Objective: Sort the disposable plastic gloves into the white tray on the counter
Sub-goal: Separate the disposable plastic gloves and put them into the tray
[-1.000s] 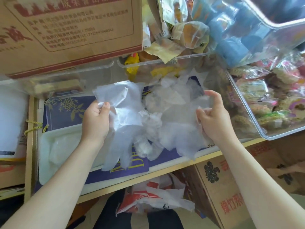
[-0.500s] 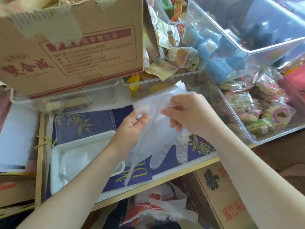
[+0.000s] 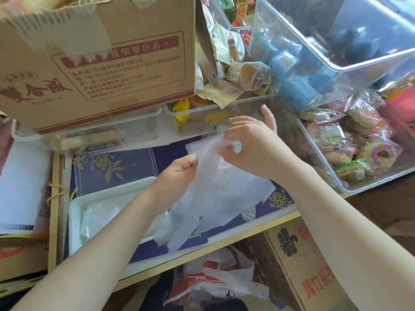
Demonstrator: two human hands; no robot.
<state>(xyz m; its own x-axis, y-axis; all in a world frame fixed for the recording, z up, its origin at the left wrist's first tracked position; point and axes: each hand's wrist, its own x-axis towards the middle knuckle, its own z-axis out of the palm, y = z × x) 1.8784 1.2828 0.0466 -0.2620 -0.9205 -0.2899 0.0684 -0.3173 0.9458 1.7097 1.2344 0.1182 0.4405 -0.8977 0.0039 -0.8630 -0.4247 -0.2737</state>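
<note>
Left hand (image 3: pixel 179 169) and right hand (image 3: pixel 249 142), fingers curled, pinch thin translucent glove (image 3: pixel 215 198) hanging below them, beside white tray (image 3: pixel 74 221).

The disposable plastic gloves (image 3: pixel 215 198) are showing a translucent, milky white, and the white tray (image 3: pixel 76 223) is showing plain white. The counter surface (image 3: pixel 161 153) is displaying deep navy blue with a gold leaf-and-sprig pattern. The cardboard box (image 3: pixel 96 63) is presenting tan brown with dark red printed lettering, while the wrapped packets (image 3: pixel 287 63) are showing light blue.
</note>
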